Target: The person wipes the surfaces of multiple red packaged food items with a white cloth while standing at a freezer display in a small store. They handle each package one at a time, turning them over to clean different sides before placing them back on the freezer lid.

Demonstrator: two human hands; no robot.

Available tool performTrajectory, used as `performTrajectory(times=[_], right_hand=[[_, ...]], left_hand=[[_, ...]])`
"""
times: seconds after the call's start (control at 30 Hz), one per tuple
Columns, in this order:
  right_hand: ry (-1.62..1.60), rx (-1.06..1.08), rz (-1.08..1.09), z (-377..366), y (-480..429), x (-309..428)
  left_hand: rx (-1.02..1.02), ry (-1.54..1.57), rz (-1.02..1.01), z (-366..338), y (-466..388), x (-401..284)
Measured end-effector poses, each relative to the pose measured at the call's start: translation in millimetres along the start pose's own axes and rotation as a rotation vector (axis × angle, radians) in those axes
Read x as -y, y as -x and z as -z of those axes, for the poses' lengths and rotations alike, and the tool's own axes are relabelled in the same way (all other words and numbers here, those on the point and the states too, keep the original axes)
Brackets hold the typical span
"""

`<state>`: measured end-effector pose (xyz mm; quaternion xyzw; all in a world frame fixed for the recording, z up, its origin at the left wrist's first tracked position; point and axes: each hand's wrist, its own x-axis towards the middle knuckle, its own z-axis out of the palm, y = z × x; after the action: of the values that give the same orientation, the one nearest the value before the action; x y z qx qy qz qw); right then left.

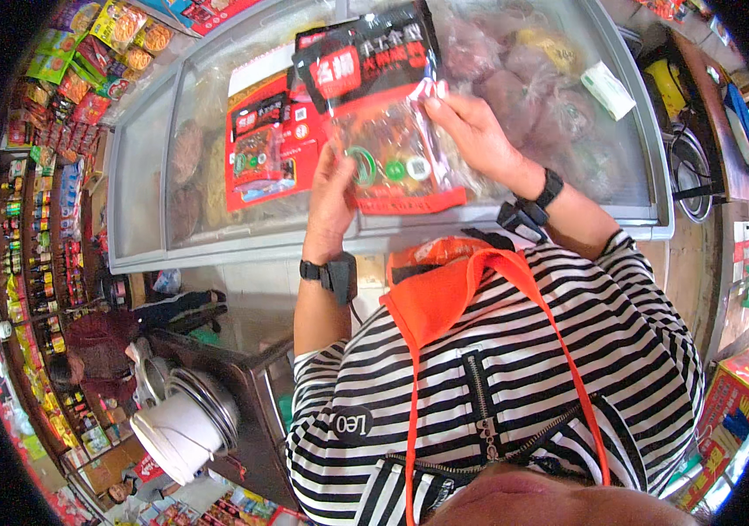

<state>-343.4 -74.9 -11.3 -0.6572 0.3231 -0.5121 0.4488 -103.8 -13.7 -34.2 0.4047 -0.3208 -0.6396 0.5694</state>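
Both my hands hold a plastic food packet (381,125) with a black top, a red lower edge and a clear window showing dark contents. My left hand (331,194) grips its lower left side. On its right edge, the thumb of my right hand (476,135) presses from above. The packet is tilted over a chest freezer (262,246) with a glass top. Behind it, on the glass, lies a red printed sheet or carton (239,187) picturing a similar packet. Part of another black packet (308,39) shows behind the held one.
Under the glass lie bagged frozen goods (545,108). A small white-and-green pack (607,91) rests on the glass at right. Stacked steel basins and a white bucket (177,437) stand on a dark table (243,355). At left are stocked shelves (39,237) and another person (101,348).
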Motion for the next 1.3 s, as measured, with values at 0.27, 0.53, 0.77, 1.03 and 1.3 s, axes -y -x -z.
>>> performTrajectory(times=[0.27, 0.53, 0.77, 1.03, 1.3], right_hand=[[-0.392, -0.225, 0.048, 21, -10, 17], [-0.325, -0.305, 0.075, 4, -3, 22], [-0.155, -0.284, 0.175, -5, -8, 34], [0.253, 0.023, 0.275, -43, -10, 70], [0.362, 0.248, 0.565, -120, 13, 86]], left_hand=[[0.036, 0.247, 0.086, -76, 45, 97], [-0.003, 0.292, 0.008, -118, 29, 88], [0.162, -0.635, -0.147, -57, 33, 47], [0.044, -0.407, -0.48, -36, 54, -18], [0.081, 0.386, -0.19, -14, 67, 14]])
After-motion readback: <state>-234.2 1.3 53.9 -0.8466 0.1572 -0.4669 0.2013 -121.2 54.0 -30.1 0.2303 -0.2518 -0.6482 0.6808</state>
